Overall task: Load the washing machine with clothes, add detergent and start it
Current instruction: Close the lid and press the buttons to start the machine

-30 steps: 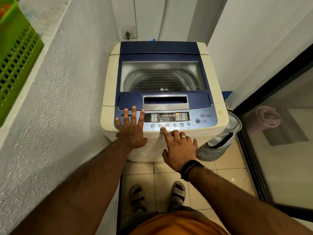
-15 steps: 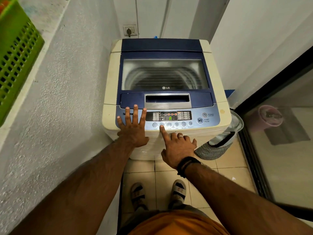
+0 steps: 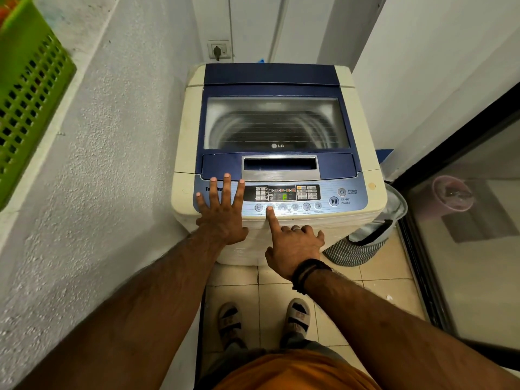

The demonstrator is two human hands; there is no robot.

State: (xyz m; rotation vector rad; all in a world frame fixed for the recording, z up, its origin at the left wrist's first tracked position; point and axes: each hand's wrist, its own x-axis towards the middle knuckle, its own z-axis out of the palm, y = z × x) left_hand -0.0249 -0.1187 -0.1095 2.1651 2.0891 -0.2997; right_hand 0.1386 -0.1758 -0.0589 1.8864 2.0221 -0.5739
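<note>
Head view: my left hand lies flat on the control panel, fingers straight and spread, holding nothing, just bracing. Right hand has the index finger out, other fingers curled in, nothing gripped. Fingertip sits on the second round button in the row just right of the left hand.

Change over the last second: almost none in the hands. Left hand same spot, right index on the same button or at most a hair off it. Display just beyond the fingertip shows a green digit; I can't read whether its value changed between frames. The view has shifted slightly, so the machine sits a bit differently in frame.

Washing machine is directly beyond both hands, lid down, drum visible through the window. No clothes visible through it, though glare hides much.

My read: panel is powered, I'm stepping through a setting, so we're in the last stage. Start/pause button is well right of the pointing finger, untouched. Power button just beyond it; avoid clipping that one.

Far right of the hands, a striped bag on the floor. Far left, a green basket on the ledge.
</note>
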